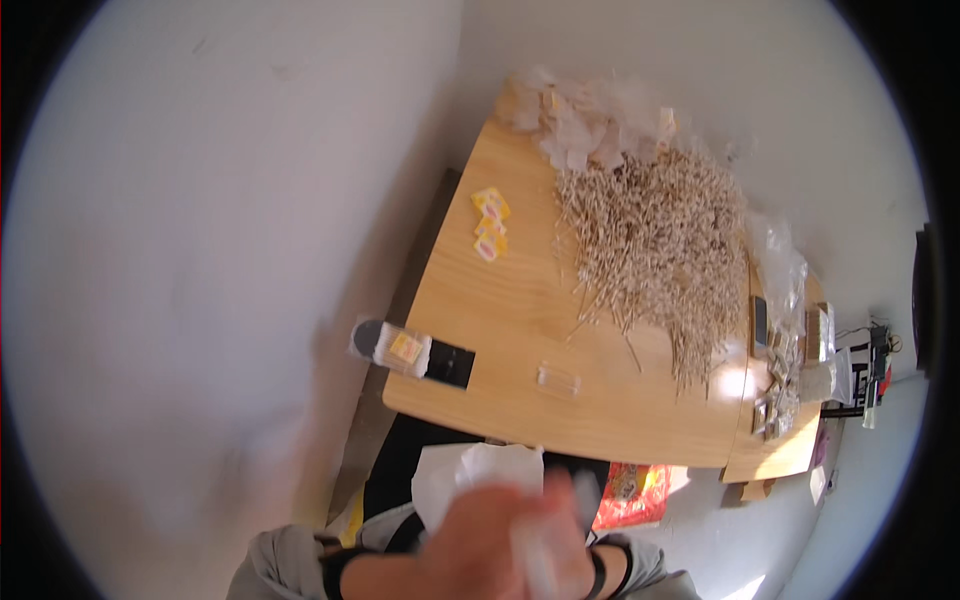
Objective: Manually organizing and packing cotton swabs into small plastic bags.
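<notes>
My two hands meet low in the middle of the view, both smeared by motion. My left hand (480, 545) lies in front, its fingers closed against a crumpled white bag (470, 475) that sticks up above it. My right hand (572, 528) is right behind and partly hidden, and its grip is too blurred to read. A pale clear strip (532, 565) crosses the fingers. Each wrist wears a black band. The hands hover below the near edge of a wooden table (520, 310).
On the table lie a big heap of thin pale sticks (660, 250), crumpled clear bags (580, 120), small yellow packets (490, 222) and a small clear box (558, 378). A black block with a clear packet (415, 352) sits at the near left corner. A red-and-yellow bag (632, 495) lies below the table.
</notes>
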`<action>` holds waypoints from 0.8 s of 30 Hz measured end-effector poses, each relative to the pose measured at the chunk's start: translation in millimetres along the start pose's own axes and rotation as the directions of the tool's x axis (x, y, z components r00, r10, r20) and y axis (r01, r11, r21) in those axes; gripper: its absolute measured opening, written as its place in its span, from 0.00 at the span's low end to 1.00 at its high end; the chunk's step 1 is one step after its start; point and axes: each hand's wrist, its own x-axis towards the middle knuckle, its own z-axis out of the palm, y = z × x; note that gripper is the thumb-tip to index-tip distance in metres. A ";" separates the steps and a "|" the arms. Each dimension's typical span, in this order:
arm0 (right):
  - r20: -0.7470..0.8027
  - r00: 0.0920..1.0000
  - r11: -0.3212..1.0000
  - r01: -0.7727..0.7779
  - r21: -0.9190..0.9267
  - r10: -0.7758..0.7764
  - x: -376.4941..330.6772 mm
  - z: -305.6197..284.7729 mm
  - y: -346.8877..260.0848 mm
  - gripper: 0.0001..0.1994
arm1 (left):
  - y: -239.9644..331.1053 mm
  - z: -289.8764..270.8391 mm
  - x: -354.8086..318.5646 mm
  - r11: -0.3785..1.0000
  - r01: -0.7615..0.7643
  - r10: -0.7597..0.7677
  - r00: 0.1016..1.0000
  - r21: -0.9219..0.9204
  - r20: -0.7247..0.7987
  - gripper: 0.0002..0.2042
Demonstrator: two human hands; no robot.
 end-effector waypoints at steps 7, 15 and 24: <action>-0.233 0.902 0.879 -0.248 0.407 0.363 25.8 -3.4 -9.3 0.25 | 26.5 -39.0 77.9 0.846 0.448 -0.328 0.865 -0.289 0.380 0.33; -0.287 0.866 0.887 -0.303 0.347 0.409 21.6 -39.8 4.8 0.15 | 29.1 -62.2 91.6 0.887 0.427 -0.460 0.853 0.175 0.246 0.27; -0.320 0.866 0.894 -0.262 0.363 0.383 15.6 -71.8 13.4 0.09 | 40.1 -76.8 101.6 0.925 0.147 -0.279 0.888 0.349 0.365 0.16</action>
